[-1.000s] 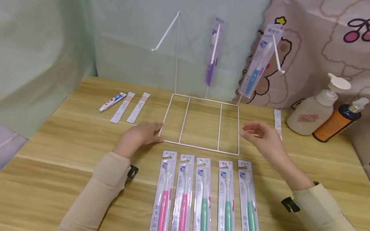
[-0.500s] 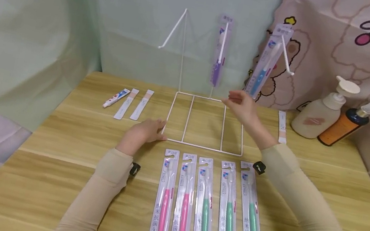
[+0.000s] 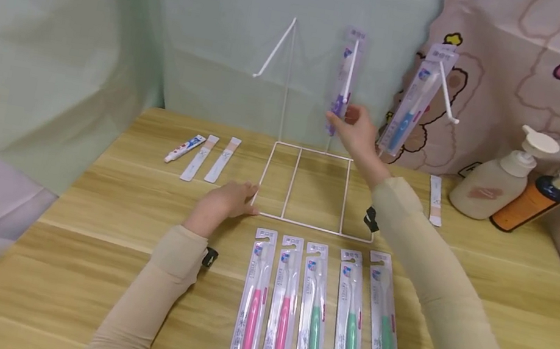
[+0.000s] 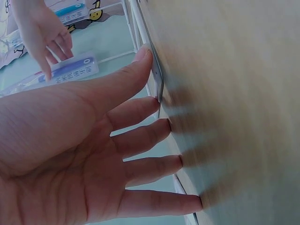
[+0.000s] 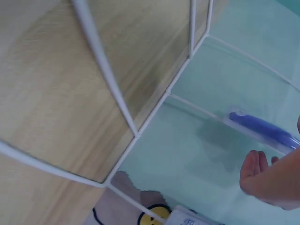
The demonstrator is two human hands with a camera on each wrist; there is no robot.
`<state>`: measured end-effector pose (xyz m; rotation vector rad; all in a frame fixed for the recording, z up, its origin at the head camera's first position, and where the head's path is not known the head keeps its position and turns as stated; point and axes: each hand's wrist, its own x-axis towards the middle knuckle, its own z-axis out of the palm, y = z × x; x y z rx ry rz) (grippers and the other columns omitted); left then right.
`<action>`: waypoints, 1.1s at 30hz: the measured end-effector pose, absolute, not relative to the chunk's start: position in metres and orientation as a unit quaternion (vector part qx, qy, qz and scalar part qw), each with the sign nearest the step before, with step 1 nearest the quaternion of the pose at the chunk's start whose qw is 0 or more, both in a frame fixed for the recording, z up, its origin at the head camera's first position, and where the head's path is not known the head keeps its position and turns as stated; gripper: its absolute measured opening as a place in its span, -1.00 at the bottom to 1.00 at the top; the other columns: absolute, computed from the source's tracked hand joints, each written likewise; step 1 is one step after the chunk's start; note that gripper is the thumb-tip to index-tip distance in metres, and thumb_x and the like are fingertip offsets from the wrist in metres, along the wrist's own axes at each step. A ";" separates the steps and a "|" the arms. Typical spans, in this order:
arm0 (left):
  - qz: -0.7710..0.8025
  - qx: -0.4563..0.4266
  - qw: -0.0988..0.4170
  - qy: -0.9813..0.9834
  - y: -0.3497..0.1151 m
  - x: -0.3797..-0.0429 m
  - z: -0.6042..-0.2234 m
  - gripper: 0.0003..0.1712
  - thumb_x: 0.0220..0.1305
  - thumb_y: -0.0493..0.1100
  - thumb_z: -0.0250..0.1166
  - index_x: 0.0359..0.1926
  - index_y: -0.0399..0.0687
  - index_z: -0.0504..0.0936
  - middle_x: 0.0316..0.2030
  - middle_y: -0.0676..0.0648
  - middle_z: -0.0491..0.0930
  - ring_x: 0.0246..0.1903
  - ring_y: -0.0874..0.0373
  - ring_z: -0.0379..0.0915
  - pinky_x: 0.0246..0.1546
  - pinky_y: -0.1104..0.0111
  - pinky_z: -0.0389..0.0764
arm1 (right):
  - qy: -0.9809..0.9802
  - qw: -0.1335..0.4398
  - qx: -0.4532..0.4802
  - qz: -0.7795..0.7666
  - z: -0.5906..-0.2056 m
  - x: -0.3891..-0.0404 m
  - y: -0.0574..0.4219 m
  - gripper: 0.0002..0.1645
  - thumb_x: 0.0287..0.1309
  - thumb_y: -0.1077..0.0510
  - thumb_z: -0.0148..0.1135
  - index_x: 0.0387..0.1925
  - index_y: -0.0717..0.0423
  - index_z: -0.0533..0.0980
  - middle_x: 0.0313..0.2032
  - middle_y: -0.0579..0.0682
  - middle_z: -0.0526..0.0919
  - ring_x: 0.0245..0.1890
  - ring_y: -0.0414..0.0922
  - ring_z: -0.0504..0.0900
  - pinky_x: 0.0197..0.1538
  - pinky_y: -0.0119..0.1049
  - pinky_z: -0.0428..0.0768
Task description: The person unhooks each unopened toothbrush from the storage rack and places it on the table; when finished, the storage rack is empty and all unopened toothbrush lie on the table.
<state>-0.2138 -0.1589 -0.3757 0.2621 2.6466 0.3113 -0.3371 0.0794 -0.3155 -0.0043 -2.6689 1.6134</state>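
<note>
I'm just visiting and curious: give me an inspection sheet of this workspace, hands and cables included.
Surface: wood-grain tabletop, items spread across it.
Job's things: white wire rack, with purple toothbrush and blue toothbrush hanging; two pink toothbrushes and three green toothbrushes lying in front, all packaged.
Clutter: toothpaste tube, three slim packets, pump bottle, orange-and-black bottle.
Hands: left hand touches rack's front-left corner; right hand at purple toothbrush, contact unclear.
Cables: nothing seen.
Surroundings: green sheet, pink patterned sheet.

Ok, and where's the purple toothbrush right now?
In the head view, the packaged purple toothbrush hangs on the middle hook of the wire rack, right of centre and left of the packaged blue toothbrush, with the right hand at its lower end.
</note>
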 end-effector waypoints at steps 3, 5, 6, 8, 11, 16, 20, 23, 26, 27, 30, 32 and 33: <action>0.119 0.091 0.230 0.962 -0.160 -0.213 -0.375 -0.20 0.32 0.05 0.12 0.43 -0.10 -0.01 0.42 -0.22 -0.04 0.35 -0.24 -0.05 0.33 -0.02 0.11 | -0.858 0.018 -0.011 0.514 -0.313 -0.342 0.073 -0.30 0.13 -0.20 0.21 0.20 0.06 0.30 0.06 0.00 0.48 0.02 -0.13 0.49 0.03 -0.33 0.54; 0.119 0.093 0.231 0.961 -0.158 -0.213 -0.375 -0.20 0.32 0.06 0.12 0.43 -0.10 -0.01 0.42 -0.21 -0.04 0.36 -0.23 -0.05 0.33 -0.02 0.11 | -0.858 0.024 -0.017 0.512 -0.311 -0.343 0.074 -0.38 0.17 -0.16 0.18 0.14 0.10 0.35 0.01 0.03 0.51 -0.04 -0.11 0.53 -0.02 -0.32 0.56; 0.120 0.094 0.231 0.961 -0.157 -0.213 -0.374 -0.20 0.32 0.06 0.11 0.43 -0.10 -0.01 0.42 -0.21 -0.05 0.36 -0.23 -0.06 0.33 -0.02 0.11 | -0.859 0.026 -0.020 0.512 -0.311 -0.343 0.075 -0.41 0.18 -0.15 0.17 0.11 0.11 0.37 -0.01 0.04 0.53 -0.06 -0.11 0.54 -0.05 -0.32 0.57; 0.119 0.094 0.232 0.961 -0.155 -0.214 -0.374 -0.20 0.32 0.06 0.12 0.43 -0.10 -0.01 0.42 -0.20 -0.05 0.36 -0.22 -0.06 0.33 -0.03 0.11 | -0.861 0.030 -0.023 0.507 -0.311 -0.341 0.078 -0.46 0.20 -0.14 0.15 0.06 0.14 0.40 -0.05 0.05 0.55 -0.10 -0.10 0.56 -0.08 -0.31 0.57; 0.118 0.091 0.233 0.961 -0.155 -0.213 -0.373 -0.19 0.31 0.06 0.12 0.43 -0.09 -0.01 0.42 -0.19 -0.05 0.36 -0.22 -0.06 0.33 -0.03 0.12 | -0.865 0.039 -0.014 0.501 -0.312 -0.338 0.084 -0.47 0.20 -0.14 0.15 0.04 0.14 0.43 -0.07 0.06 0.58 -0.13 -0.10 0.57 -0.11 -0.30 0.58; 0.110 0.093 0.231 0.962 -0.158 -0.214 -0.374 -0.19 0.32 0.07 0.12 0.43 -0.11 -0.01 0.42 -0.20 -0.04 0.36 -0.23 -0.06 0.34 -0.03 0.10 | -0.884 0.065 0.034 0.461 -0.314 -0.326 0.098 -0.48 0.20 -0.16 0.14 -0.03 0.16 0.47 -0.13 0.08 0.61 -0.20 -0.09 0.57 -0.18 -0.30 0.56; 0.105 0.100 0.230 0.962 -0.160 -0.213 -0.376 -0.19 0.32 0.07 0.11 0.43 -0.15 -0.01 0.41 -0.24 -0.03 0.36 -0.25 -0.06 0.34 -0.03 0.09 | -0.890 0.091 0.082 0.439 -0.315 -0.312 0.108 -0.51 0.19 -0.14 0.16 -0.10 0.20 0.49 -0.19 0.12 0.64 -0.24 -0.08 0.59 -0.25 -0.35 0.55; 0.109 0.099 0.230 0.962 -0.162 -0.213 -0.376 -0.19 0.32 0.06 0.11 0.43 -0.16 -0.01 0.41 -0.25 -0.03 0.35 -0.26 -0.05 0.34 -0.03 0.09 | -0.893 0.113 0.113 0.420 -0.314 -0.301 0.115 -0.52 0.18 -0.12 0.19 -0.13 0.22 0.52 -0.26 0.13 0.66 -0.33 -0.09 0.60 -0.36 -0.42 0.52; 0.111 0.096 0.230 0.962 -0.162 -0.213 -0.376 -0.19 0.32 0.06 0.11 0.43 -0.15 -0.01 0.41 -0.25 -0.03 0.35 -0.25 -0.05 0.34 -0.03 0.10 | -0.900 0.132 0.136 0.393 -0.311 -0.291 0.123 -0.55 0.16 -0.12 0.21 -0.17 0.19 0.53 -0.35 0.12 0.66 -0.44 -0.11 0.57 -0.47 -0.45 0.46; 0.111 0.095 0.230 0.962 -0.161 -0.213 -0.376 -0.19 0.32 0.06 0.11 0.43 -0.15 -0.01 0.41 -0.24 -0.03 0.35 -0.25 -0.06 0.33 -0.03 0.10 | -0.902 0.136 0.143 0.385 -0.310 -0.287 0.126 -0.56 0.16 -0.11 0.22 -0.19 0.19 0.54 -0.38 0.12 0.66 -0.46 -0.11 0.56 -0.50 -0.46 0.45; 0.107 0.097 0.230 0.962 -0.160 -0.213 -0.376 -0.19 0.32 0.07 0.11 0.43 -0.14 -0.01 0.41 -0.25 -0.03 0.35 -0.27 -0.06 0.33 -0.04 0.11 | -0.908 0.138 0.150 0.367 -0.306 -0.277 0.135 -0.58 0.15 -0.11 0.23 -0.22 0.18 0.54 -0.41 0.13 0.66 -0.49 -0.10 0.56 -0.54 -0.47 0.43; 0.107 0.096 0.232 0.962 -0.160 -0.214 -0.375 -0.19 0.32 0.07 0.11 0.43 -0.13 -0.01 0.41 -0.24 -0.04 0.35 -0.27 -0.07 0.33 -0.05 0.10 | -0.911 0.135 0.151 0.359 -0.303 -0.271 0.141 -0.58 0.14 -0.11 0.24 -0.23 0.19 0.54 -0.40 0.15 0.67 -0.49 -0.10 0.58 -0.56 -0.48 0.44; 0.107 0.096 0.232 0.962 -0.159 -0.214 -0.375 -0.19 0.32 0.07 0.11 0.43 -0.13 -0.01 0.41 -0.24 -0.04 0.35 -0.27 -0.07 0.33 -0.05 0.10 | -0.913 0.132 0.150 0.356 -0.302 -0.267 0.144 -0.57 0.14 -0.11 0.24 -0.24 0.20 0.55 -0.40 0.16 0.67 -0.49 -0.10 0.59 -0.57 -0.49 0.44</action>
